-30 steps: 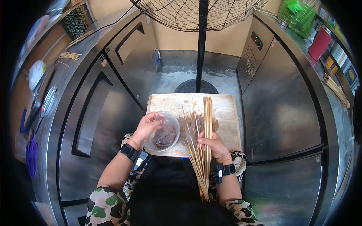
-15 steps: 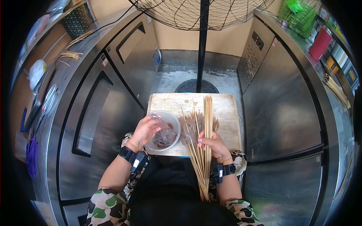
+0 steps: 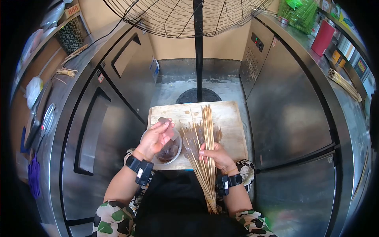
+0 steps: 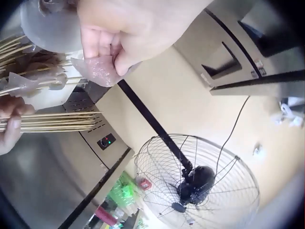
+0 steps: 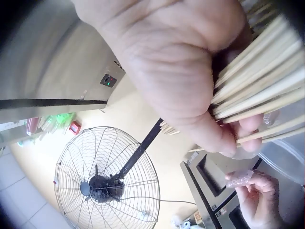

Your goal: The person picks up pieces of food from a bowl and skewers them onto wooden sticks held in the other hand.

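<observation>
My left hand (image 3: 154,139) pinches a thin, translucent pinkish-brown slice (image 4: 99,71) between thumb and fingers, raised over a clear round bowl (image 3: 181,149). More dark, glossy slices (image 3: 170,151) lie inside the bowl, partly covered by the hand. A thick bundle of bamboo skewers (image 3: 207,126) is gripped in my right hand (image 3: 219,158). One separate skewer (image 3: 195,130) stands apart from the bundle at that hand's thumb and fingertips. Behind the right hand, threaded slices on skewers (image 4: 40,82) rest on the wooden board (image 3: 231,122).
Steel refrigerated cabinets (image 3: 292,106) flank both sides. A wire-cage fan (image 3: 173,17) on a black pole stands beyond the board. The left counter carries a whisk (image 3: 48,118) and loose skewers (image 3: 66,72); a red flask (image 3: 323,37) and another skewer bundle (image 3: 344,85) are at right.
The left hand has lifted its slice up from the bowl and turned, with the slice now above the bowl's far rim. The right hand keeps its grip on the skewers. The head view has shifted slightly.
</observation>
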Demonstrator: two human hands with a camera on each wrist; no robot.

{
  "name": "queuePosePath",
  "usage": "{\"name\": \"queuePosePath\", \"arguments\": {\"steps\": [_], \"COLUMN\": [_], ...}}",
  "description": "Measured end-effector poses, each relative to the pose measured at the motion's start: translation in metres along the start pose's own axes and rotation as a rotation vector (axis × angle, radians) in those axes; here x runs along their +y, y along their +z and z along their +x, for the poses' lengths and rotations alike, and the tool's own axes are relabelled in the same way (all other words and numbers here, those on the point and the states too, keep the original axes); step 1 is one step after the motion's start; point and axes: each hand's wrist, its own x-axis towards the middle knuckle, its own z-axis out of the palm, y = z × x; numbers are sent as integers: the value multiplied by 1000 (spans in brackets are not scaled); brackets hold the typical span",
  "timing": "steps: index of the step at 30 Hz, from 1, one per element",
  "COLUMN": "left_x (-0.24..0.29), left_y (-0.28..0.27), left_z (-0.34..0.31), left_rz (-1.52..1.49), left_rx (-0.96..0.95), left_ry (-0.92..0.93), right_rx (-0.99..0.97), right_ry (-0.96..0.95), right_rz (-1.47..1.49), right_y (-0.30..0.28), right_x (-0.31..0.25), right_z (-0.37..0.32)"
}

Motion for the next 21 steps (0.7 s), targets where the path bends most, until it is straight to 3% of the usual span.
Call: {"name": "queuePosePath", "arguments": {"steps": [3, 6, 12, 16, 21], "left_x": [-1, -3, 7, 20, 28], "left_y": [4, 29, 34, 50, 72], "left_z": [19, 26, 62, 68, 53], "left_rz": [59, -14, 33, 176, 388], "left_rx": [-103, 17, -103, -70, -67], "left_ry": [-18, 13, 107, 204, 198], "right_rx": [-10, -23, -84, -101, -100], "right_ry": [-4, 10, 9, 2, -6], "right_rz": [2, 14, 0, -2, -12], "right_y": [-1, 0, -1, -2, -1], "right_x": [0, -2, -4, -2, -4], "right_z": [0, 0, 0, 1, 1]}}
